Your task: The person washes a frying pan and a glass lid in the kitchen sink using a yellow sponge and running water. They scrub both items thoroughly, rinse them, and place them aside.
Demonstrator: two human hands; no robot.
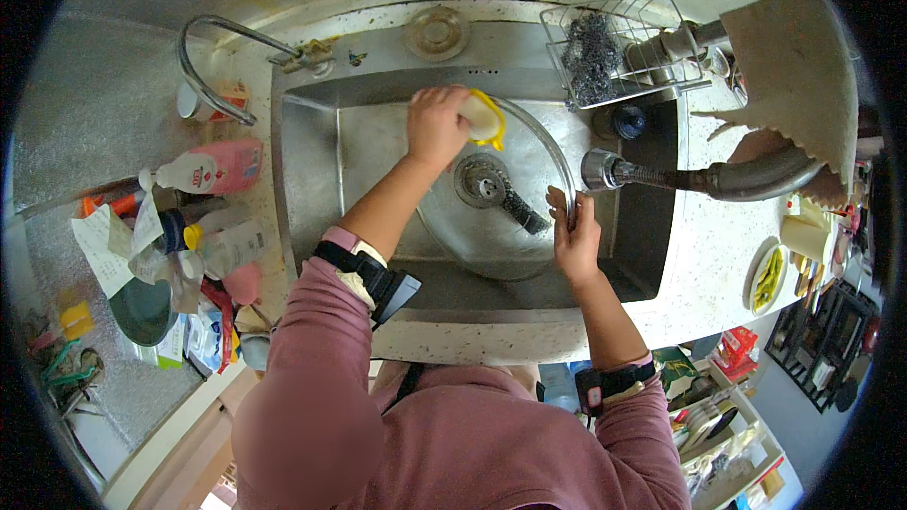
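My left hand (438,125) is over the far middle of the steel sink (312,255), closed on a yellow-edged, pale sponge (484,120). The sponge is at the far edge of a large round clear glass lid (556,153) with a metal rim. With fingers and thumb at the lid's right rim, my right hand (576,238) grips it. The lid is held tilted within the sink. Through the glass show the drain (482,179) and a dark ridged piece (524,212), whose kind I cannot make out.
A flexible tap with a spray head (605,170) reaches in from the right. Behind it stands a wire rack (614,47) with steel scourers. A pink bottle (213,167) and other bottles crowd the left counter. A thin curved tap (194,66) rises at the back left.
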